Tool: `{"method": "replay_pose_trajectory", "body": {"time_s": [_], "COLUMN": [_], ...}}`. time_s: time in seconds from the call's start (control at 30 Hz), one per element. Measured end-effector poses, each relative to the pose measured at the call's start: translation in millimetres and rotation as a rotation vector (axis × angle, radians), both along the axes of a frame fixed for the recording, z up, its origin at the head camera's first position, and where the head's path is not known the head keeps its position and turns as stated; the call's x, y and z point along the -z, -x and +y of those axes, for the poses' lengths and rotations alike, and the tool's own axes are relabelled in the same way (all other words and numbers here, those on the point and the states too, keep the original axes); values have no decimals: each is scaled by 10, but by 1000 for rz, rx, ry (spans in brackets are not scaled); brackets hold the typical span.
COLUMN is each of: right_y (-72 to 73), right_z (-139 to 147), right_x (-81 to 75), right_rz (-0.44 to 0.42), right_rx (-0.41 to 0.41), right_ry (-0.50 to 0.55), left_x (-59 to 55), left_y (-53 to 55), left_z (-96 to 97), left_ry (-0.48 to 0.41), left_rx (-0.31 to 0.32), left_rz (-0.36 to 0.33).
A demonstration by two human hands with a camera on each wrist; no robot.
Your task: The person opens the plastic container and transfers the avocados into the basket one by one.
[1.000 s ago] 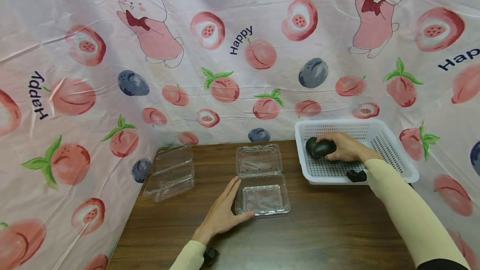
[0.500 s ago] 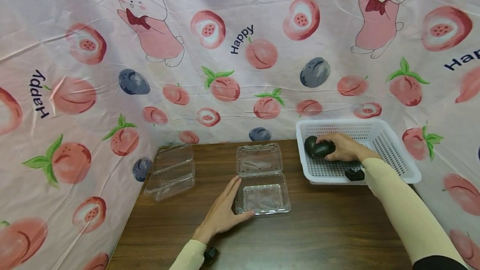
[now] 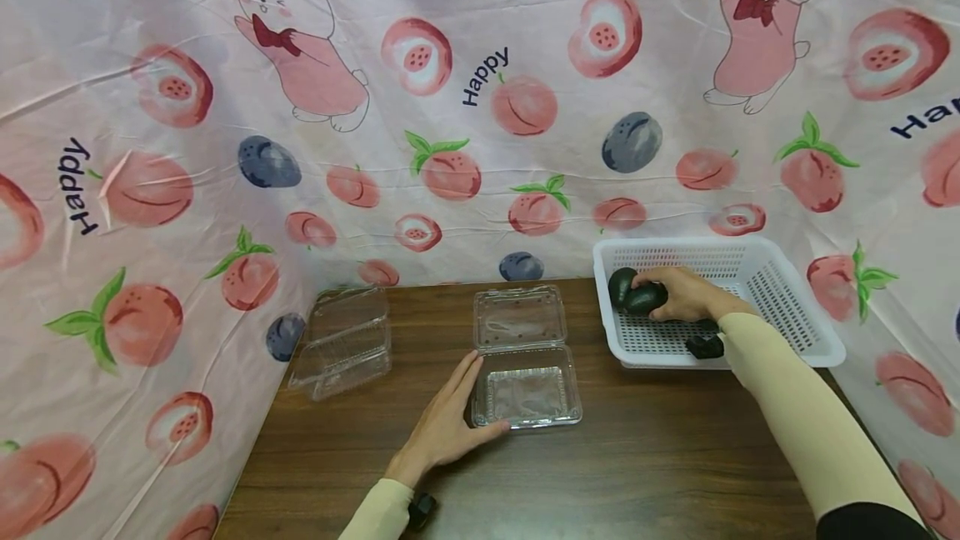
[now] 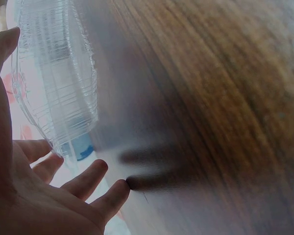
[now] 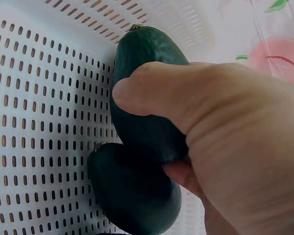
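My right hand [image 3: 678, 294] reaches into the white basket [image 3: 806, 340] and grips a dark green avocado [image 3: 647, 300]. In the right wrist view, the thumb lies across this avocado [image 5: 144, 46], and a fingertip shows at its lower side. A second avocado [image 5: 132, 191] touches it inside the basket. On the table, my left hand [image 3: 442, 423] rests against the left side of an opened clear plastic clamshell box [image 3: 525, 394]. Its fingers are extended along the box, with the thumb at the front edge. The left wrist view shows fingertips at the box [image 4: 56, 73].
Another clear plastic container [image 3: 345, 344] stands at the left of the brown wooden table [image 3: 600, 473]. A dark shape [image 3: 708, 326] lies partly hidden under the right wrist in the basket. Fruit-printed cloth [image 3: 450, 257] hangs behind and at both sides.
The right hand and wrist have shifted very slightly left. The second avocado has turned a little more upright beside the gripped one. The left hand and the clamshell box stay in place.
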State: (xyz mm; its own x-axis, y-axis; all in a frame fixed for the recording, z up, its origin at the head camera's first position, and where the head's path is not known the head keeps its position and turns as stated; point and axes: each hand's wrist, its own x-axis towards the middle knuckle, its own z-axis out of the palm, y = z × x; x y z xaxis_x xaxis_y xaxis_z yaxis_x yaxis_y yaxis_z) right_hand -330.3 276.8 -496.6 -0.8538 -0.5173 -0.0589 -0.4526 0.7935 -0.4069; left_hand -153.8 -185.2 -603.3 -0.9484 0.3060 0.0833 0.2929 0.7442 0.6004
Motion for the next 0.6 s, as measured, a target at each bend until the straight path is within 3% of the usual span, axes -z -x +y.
{"method": "replay_pose_trajectory", "body": {"time_s": [0.4,0.6], "right_y": [58,40], "right_z": [47,49], "right_x": [43,80], "right_rz": [23,-18], "right_rx": [-23,-13], "right_ry": [-19,-47], "left_x": [0,-3], "left_y": [11,11], "left_z": [4,6], "left_ry": [3,-2], "left_rx": [-1,2], "left_rz": [7,6]}}
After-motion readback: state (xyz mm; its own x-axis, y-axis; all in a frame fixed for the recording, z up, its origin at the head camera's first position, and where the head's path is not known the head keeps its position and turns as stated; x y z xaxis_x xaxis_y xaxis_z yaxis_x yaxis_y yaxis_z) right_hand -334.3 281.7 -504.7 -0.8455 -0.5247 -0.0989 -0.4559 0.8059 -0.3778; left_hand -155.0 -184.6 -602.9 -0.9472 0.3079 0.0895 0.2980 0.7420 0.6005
